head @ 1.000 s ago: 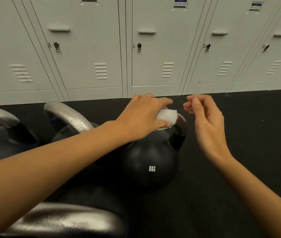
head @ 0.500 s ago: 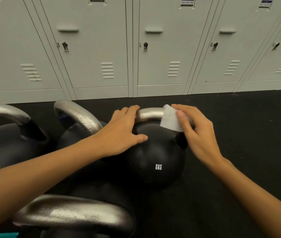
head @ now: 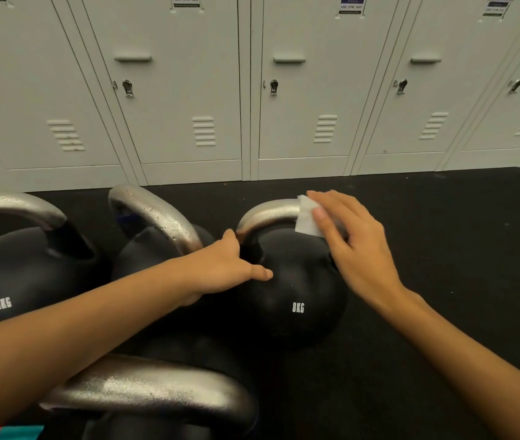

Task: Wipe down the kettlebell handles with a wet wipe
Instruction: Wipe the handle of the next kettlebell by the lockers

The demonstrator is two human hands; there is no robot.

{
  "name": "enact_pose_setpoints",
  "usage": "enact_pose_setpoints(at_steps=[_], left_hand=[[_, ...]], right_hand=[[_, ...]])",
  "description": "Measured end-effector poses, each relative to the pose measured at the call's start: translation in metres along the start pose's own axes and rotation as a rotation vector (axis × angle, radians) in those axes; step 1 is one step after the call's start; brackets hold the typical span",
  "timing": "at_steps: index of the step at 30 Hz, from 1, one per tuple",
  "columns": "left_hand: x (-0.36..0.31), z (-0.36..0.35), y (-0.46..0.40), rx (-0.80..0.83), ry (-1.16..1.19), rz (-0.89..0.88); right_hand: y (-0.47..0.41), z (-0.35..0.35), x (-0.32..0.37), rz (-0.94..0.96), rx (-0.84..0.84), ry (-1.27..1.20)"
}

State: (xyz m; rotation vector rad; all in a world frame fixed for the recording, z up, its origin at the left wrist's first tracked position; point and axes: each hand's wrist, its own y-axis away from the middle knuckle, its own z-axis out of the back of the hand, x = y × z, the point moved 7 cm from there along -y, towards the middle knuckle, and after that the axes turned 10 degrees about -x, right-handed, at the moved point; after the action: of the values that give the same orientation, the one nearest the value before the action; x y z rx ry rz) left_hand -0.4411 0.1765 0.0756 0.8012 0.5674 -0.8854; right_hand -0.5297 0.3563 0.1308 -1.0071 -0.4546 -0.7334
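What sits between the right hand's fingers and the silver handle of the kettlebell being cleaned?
In the head view, a folded white wet wipe lies between the right hand and the silver handle.

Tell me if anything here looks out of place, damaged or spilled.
Nothing stands out. The kettlebells stand upright on the black floor, the right hand holds the wet wipe against a handle, and the lockers are shut.

left hand [head: 220, 268]: flat, thumb out | right hand [head: 357, 249]: fingers curled, pinching
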Motion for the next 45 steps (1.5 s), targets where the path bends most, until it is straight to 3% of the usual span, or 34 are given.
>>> enact_pose_setpoints(at_steps=[3,6,9,15,18,21,24,27,33,38,41,45], left_hand=[[0.002,-0.001,0.0,0.016,-0.005,0.006],[0.0,0.001,0.0,0.029,0.006,0.01],[-0.003,0.001,0.0,0.044,0.016,0.016],[-0.004,0.0,0.001,0.057,-0.016,0.036],[-0.002,-0.001,0.005,0.085,0.008,0.034],[-0.002,0.0,0.007,0.104,0.048,0.035],[0.0,0.0,0.011,0.098,0.018,0.066],[0.006,-0.004,0.019,0.127,-0.075,0.113],[0.013,-0.002,0.034,0.192,-0.195,0.089],[0.014,0.005,0.038,0.193,-0.264,0.064],[0.016,0.005,0.039,0.199,-0.267,0.069],[0.014,0.006,0.039,0.201,-0.257,0.069]], right_hand=[[0.005,-0.001,-0.006,0.015,-0.04,0.008],[0.029,0.009,-0.038,-0.292,-0.164,-0.231],[0.059,0.001,-0.067,-0.571,-0.146,-0.344],[0.052,0.002,-0.069,-0.714,-0.153,-0.34],[0.015,0.012,-0.048,-0.557,-0.133,-0.16],[-0.018,0.002,-0.008,-0.303,0.049,0.115],[-0.033,-0.026,0.027,0.099,0.226,0.455],[-0.026,-0.05,0.049,0.541,0.174,0.721],[-0.014,-0.1,0.082,1.019,0.271,0.809],[0.012,-0.143,0.077,1.014,0.854,1.252],[0.031,-0.152,0.072,1.145,0.939,1.357],[0.017,-0.134,0.079,1.095,0.893,1.189]])
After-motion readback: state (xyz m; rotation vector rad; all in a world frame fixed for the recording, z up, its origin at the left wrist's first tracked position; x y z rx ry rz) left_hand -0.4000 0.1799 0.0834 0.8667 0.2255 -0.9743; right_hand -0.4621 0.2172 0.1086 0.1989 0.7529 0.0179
